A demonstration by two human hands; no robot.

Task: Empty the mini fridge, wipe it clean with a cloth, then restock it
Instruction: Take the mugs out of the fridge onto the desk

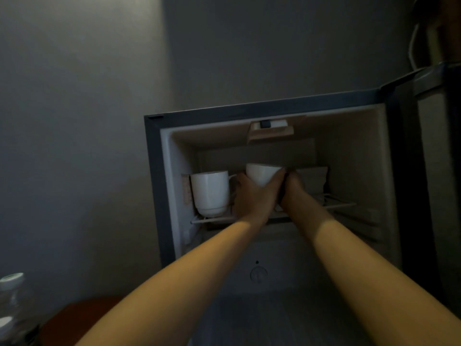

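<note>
Dimly, left hand (252, 196), fingers curled round white cup (262, 174), right hand (294, 189), fingers hidden, perhaps gripping, cannot tell.

Lower half of the cup (262, 173) is covered by the left hand (252, 196) gripping it; the right hand (294, 189) has its fingertips lost in shadow beside it, grip unclear. Pale packet (314, 178) behind that hand is part hidden and too dim to identify. Clear bottles (12, 308) are cut off at the lower-left edge, the fridge door (434, 171) at the right edge.
</note>
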